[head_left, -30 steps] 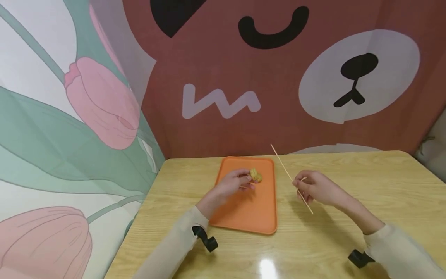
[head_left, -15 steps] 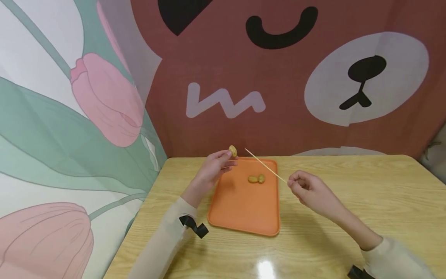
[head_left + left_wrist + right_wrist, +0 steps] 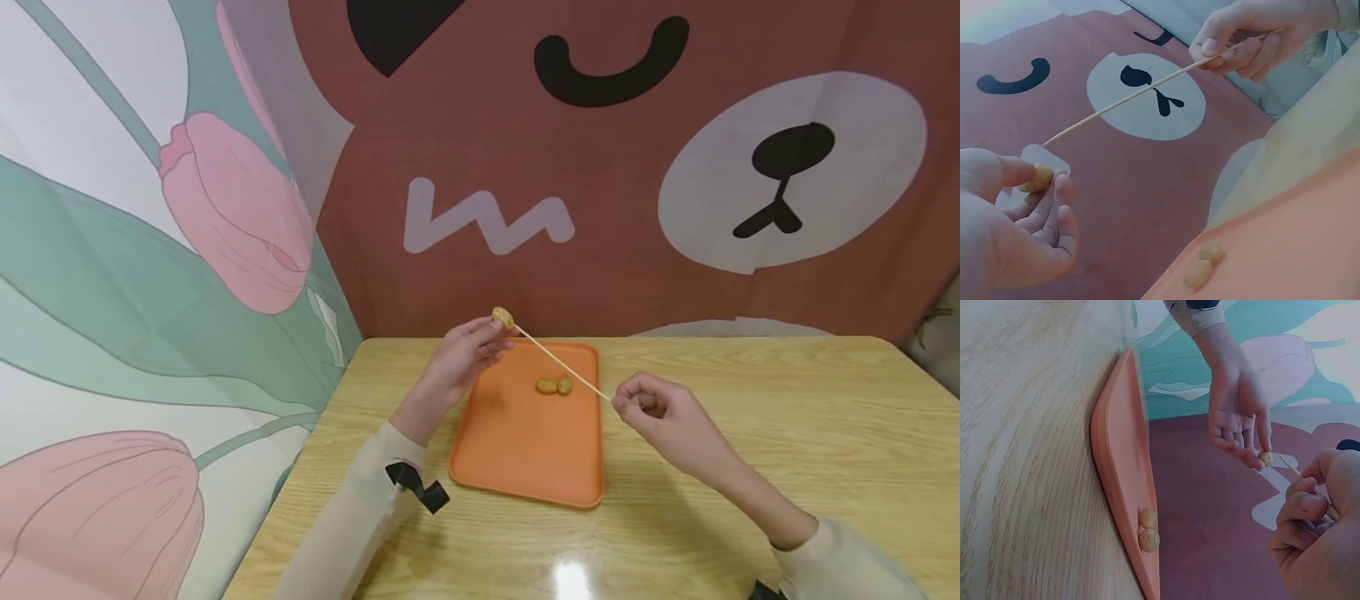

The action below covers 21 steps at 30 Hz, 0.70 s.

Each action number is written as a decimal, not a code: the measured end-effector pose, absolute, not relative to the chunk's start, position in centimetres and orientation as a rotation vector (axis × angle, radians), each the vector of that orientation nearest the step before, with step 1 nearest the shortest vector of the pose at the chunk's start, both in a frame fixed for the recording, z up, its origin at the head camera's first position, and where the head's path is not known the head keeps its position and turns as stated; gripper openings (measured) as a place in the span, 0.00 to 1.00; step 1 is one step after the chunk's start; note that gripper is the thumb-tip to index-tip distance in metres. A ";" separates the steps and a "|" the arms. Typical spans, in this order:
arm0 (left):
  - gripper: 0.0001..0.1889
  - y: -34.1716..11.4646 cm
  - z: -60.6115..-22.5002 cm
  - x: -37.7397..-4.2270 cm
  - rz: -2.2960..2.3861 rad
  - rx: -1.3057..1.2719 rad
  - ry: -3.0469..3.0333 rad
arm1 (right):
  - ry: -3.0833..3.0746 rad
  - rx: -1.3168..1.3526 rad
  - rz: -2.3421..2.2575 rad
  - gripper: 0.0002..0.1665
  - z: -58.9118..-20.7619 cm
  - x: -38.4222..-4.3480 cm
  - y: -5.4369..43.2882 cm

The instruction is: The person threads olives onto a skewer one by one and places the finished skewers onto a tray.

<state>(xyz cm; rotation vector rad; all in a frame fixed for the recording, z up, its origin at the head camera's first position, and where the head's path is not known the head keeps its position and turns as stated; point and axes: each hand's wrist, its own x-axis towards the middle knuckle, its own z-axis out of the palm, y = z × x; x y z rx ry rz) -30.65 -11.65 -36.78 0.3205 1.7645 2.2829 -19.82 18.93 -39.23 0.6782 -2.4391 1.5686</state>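
Inside the orange tray (image 3: pixel 525 442), two small yellow-brown lumps (image 3: pixel 553 386) lie touching side by side, toward its far right part. A third lump (image 3: pixel 502 317) is up in the air over the tray's far left corner, pinched between the thumb and fingers of the left hand (image 3: pixel 460 358), the other fingers loosely bent beneath it. The right hand (image 3: pixel 671 421) pinches a thin pale stick (image 3: pixel 562 362) between thumb and fingers; its pointed tip is just beside the held lump, with a slight gap showing in both wrist views.

The surface (image 3: pixel 840 433) is light wood grain, with a bright reflection near the front. Behind it rises a reddish-brown bear-face backdrop (image 3: pixel 465 283), and on the left a floral one (image 3: pixel 240 212) with pink tulips.

The tray's far rim sits close to the surface's back edge. Wood stretches broadly to the tray's right, with a narrower strip to its left. Both hands are raised, well apart, and the stick crosses above the tray's right rim.
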 end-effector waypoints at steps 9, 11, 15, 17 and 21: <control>0.17 -11.1 -36.9 -30.2 2.299 0.295 1.725 | -2.459 0.640 1.602 0.05 -39.2 -19.8 18.8; 0.15 -11.1 -36.9 -30.1 2.311 0.298 1.706 | -2.457 0.639 1.597 0.05 -39.2 -19.8 18.7; 0.12 -11.0 -36.8 -30.1 2.334 0.301 1.668 | -2.451 0.639 1.591 0.05 -39.2 -19.8 18.7; 0.11 -11.0 -36.7 -30.1 2.344 0.294 1.661 | -2.449 0.641 1.586 0.05 -39.3 -19.8 18.7; 0.12 -10.9 -36.6 -30.1 2.347 0.282 1.675 | -2.453 0.642 1.573 0.05 -39.4 -19.9 18.7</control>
